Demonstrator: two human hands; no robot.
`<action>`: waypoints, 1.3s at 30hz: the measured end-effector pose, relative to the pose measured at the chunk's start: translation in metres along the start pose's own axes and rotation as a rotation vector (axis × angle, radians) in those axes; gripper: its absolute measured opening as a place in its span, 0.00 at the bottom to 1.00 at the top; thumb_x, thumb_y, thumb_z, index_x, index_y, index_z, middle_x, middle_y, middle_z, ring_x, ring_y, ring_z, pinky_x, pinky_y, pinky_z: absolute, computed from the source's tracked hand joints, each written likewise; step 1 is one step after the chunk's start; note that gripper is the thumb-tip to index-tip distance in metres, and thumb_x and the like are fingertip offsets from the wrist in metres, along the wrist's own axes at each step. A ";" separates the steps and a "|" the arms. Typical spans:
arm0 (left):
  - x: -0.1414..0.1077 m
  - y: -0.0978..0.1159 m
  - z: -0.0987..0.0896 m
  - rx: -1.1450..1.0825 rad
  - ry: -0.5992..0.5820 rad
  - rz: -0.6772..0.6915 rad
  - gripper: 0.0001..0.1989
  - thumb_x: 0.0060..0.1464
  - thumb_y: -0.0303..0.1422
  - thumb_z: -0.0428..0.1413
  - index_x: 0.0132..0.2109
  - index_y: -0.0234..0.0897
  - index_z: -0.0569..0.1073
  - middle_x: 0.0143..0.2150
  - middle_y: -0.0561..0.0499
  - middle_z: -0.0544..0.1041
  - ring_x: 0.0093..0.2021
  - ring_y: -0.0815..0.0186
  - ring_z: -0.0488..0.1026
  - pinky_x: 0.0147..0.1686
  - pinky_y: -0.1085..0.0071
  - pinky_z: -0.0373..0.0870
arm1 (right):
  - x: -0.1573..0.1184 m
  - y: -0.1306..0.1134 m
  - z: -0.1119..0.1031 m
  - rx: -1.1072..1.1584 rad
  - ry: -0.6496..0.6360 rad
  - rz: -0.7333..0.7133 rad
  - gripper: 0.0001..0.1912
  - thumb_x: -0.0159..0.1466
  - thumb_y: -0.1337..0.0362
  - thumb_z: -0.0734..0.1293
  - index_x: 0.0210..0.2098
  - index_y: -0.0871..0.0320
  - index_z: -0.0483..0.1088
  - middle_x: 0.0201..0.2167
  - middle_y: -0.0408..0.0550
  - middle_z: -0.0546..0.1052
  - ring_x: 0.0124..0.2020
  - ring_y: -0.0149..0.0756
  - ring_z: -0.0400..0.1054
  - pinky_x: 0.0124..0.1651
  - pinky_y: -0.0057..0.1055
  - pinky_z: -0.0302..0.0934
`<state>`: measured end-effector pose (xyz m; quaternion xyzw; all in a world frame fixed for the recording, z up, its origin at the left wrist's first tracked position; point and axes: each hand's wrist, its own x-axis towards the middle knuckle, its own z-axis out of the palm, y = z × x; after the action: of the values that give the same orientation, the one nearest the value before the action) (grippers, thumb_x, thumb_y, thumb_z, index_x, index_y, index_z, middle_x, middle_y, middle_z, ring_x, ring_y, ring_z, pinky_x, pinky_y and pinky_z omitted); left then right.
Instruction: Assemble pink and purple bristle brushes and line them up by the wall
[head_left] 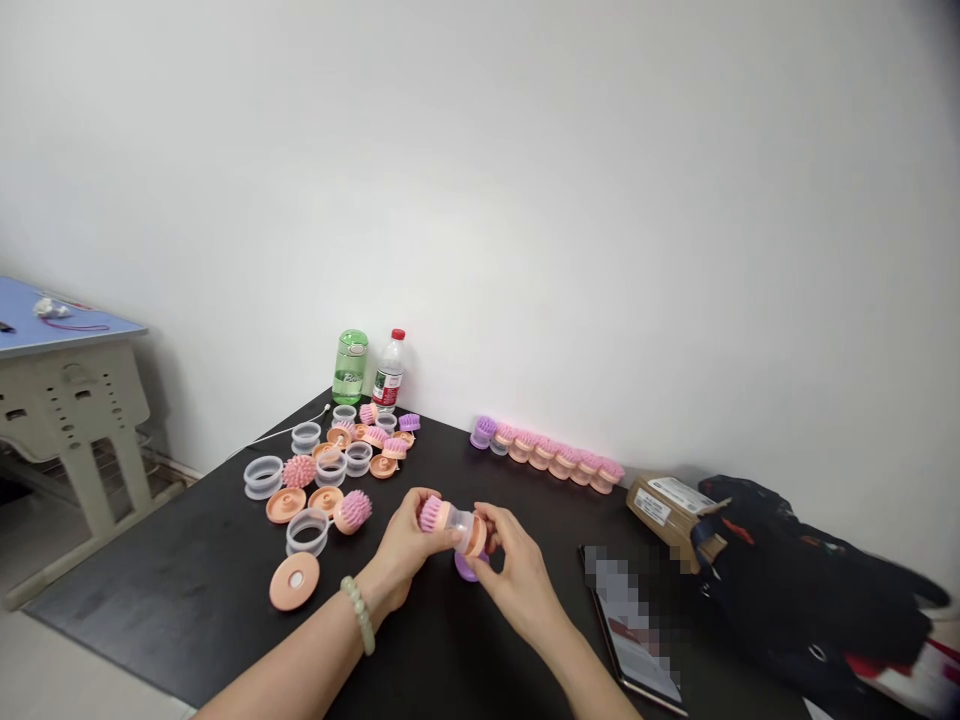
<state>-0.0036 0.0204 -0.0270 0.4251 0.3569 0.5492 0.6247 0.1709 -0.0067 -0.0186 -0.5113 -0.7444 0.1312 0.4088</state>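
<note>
My left hand [405, 545] grips a pink-bristled brush head [431, 514] joined to a clear plastic cylinder [461, 525]. My right hand [517, 572] holds the far end of that cylinder, with its fingers on a peach cap [477, 536]. Just below both hands lies a purple brush [467, 569], partly hidden by them. To the left of my left hand are loose clear rings [307, 532], peach discs [294, 581] and pink brush heads [353, 511]. A row of assembled brushes [547, 455] stands along the wall.
The black table [150, 590] meets a white wall. A green bottle [350, 367] and a water bottle [388, 370] stand in its corner. To the right lie a phone [630, 625] with a blurred screen, a cardboard parcel [664, 510] and a dark bag [802, 590].
</note>
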 end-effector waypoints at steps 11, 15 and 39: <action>-0.016 0.017 0.008 -0.013 -0.249 -0.049 0.27 0.33 0.35 0.73 0.41 0.37 0.71 0.33 0.54 0.73 0.34 0.67 0.68 0.34 0.73 0.62 | -0.025 -0.009 -0.015 0.047 0.137 -0.031 0.23 0.58 0.69 0.69 0.53 0.52 0.70 0.50 0.50 0.78 0.45 0.43 0.77 0.48 0.37 0.74; -0.017 0.021 0.008 -0.001 -0.259 -0.062 0.26 0.33 0.35 0.73 0.40 0.37 0.71 0.33 0.54 0.73 0.33 0.68 0.67 0.33 0.74 0.61 | -0.026 -0.011 -0.020 -0.005 0.173 -0.145 0.20 0.61 0.65 0.70 0.53 0.51 0.72 0.50 0.51 0.79 0.47 0.46 0.77 0.50 0.41 0.74; -0.019 0.021 0.012 -0.038 -0.331 -0.297 0.25 0.39 0.47 0.70 0.33 0.33 0.70 0.26 0.51 0.75 0.23 0.71 0.71 0.23 0.76 0.63 | -0.024 -0.028 -0.027 -0.043 0.131 -0.515 0.29 0.65 0.80 0.63 0.60 0.48 0.67 0.53 0.52 0.77 0.56 0.46 0.72 0.52 0.44 0.74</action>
<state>-0.0035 0.0003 -0.0038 0.4401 0.2978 0.3807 0.7568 0.1764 -0.0458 0.0042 -0.3213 -0.8245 -0.0264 0.4651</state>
